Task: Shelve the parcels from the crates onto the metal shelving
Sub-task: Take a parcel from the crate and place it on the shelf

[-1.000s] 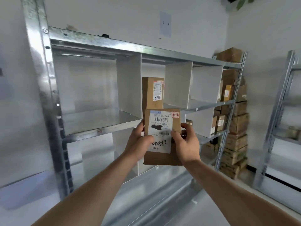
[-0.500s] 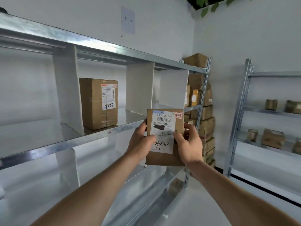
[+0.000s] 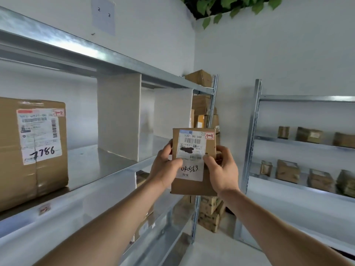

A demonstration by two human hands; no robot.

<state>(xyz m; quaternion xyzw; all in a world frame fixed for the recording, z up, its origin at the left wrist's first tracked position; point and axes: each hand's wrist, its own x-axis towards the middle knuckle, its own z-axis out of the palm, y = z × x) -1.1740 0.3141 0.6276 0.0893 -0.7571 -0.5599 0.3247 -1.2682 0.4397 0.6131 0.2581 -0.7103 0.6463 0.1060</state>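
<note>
Both hands [image 3: 194, 167] gripping upright parcel [image 3: 194, 183], label facing camera

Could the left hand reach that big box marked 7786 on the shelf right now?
Probably not yet. The left hand grips the small parcel together with the right hand, so its fingers are busy. The big box stands unobstructed at the shelf's open front, so the way looks free once it lets go.

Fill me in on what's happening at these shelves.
A person is shelving parcels. Both hands, left hand and right hand, hold a small cardboard parcel upright in front of the metal shelving, its label handwritten 040563 facing the camera. It is not yet on a shelf. A larger box marked 7786 already stands there.
</note>
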